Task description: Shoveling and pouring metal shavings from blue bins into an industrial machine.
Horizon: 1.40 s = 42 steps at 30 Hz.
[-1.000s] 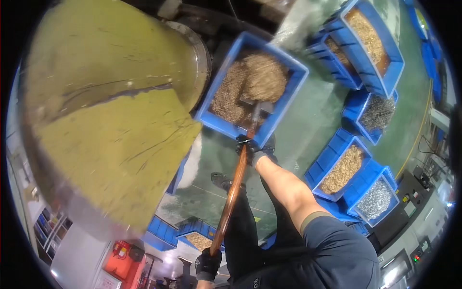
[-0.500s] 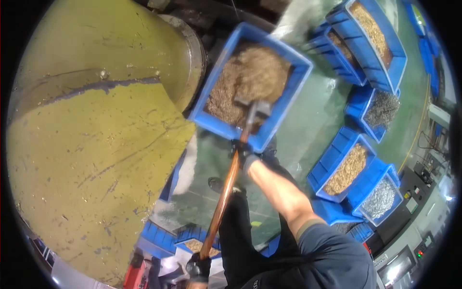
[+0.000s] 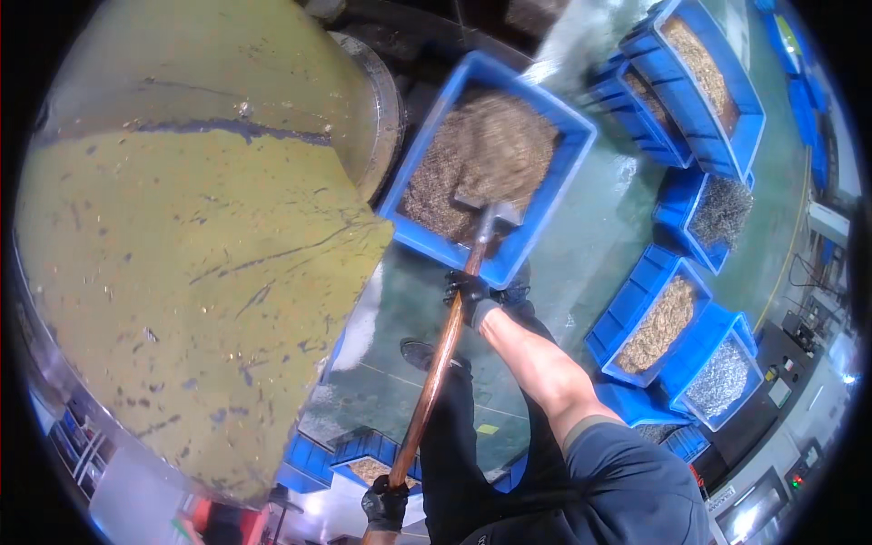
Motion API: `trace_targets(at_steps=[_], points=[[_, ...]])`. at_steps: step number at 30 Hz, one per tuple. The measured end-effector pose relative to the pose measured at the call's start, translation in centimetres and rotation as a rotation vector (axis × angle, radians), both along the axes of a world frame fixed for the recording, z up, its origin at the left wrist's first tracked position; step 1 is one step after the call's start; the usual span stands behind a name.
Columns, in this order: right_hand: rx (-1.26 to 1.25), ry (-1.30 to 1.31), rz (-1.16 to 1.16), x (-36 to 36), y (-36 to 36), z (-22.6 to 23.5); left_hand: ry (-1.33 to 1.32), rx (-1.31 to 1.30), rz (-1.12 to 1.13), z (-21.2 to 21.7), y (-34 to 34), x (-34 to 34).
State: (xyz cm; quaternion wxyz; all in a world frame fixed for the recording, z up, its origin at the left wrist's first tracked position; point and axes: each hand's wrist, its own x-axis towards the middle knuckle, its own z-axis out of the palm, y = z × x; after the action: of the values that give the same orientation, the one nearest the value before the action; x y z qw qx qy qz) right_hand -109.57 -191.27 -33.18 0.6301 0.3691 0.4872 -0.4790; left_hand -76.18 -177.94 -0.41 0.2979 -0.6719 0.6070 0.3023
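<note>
A scuffed yellow-green surface (image 3: 182,300) fills the left side; half a second ago its edge and everything beside it sat slightly further left in the view. Green floor (image 3: 586,236) runs to the right, lined with blue bins (image 3: 627,304) of golden, dark grey and silvery shavings.

The nearest blue bin (image 3: 422,238), just beside the yellow-green surface, holds brownish-gold shavings. A long-handled shovel (image 3: 436,381) reaches into it, its grey head at the near side and a blurred heap (image 3: 509,145) of shavings just past it, much as before. The handle slants down to the lower left.

At the lower left, more of a red object (image 3: 198,520) shows than half a second ago.

Both hands wear dark gloves and are closed around the shovel handle: the right hand (image 3: 468,291) high up, by the bin's near rim, the left hand (image 3: 384,504) near the lower end. Neither grip has changed.

On the dark bench (image 3: 740,395) at the right lies a pale label (image 3: 779,392), its writing too small to read. A pale mark on the clothing is cut by the lower edge.
</note>
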Motion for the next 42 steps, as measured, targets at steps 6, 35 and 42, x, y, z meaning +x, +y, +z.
trace_targets(at_steps=[6, 35, 42], points=[[0.108, 0.084, 0.058, 3.6, 1.5, 3.6, -0.046, 0.060, 0.084, 2.6, 2.1, 2.6], [-0.048, 0.136, -0.072, 11.4, 0.5, 37.2, 0.097, -0.132, -0.211, 28.8, 2.6, 17.3], [-0.145, 0.256, -0.052, 14.3, -0.3, 43.0, 0.019, -0.171, -0.248, 35.0, -0.5, 21.1]])
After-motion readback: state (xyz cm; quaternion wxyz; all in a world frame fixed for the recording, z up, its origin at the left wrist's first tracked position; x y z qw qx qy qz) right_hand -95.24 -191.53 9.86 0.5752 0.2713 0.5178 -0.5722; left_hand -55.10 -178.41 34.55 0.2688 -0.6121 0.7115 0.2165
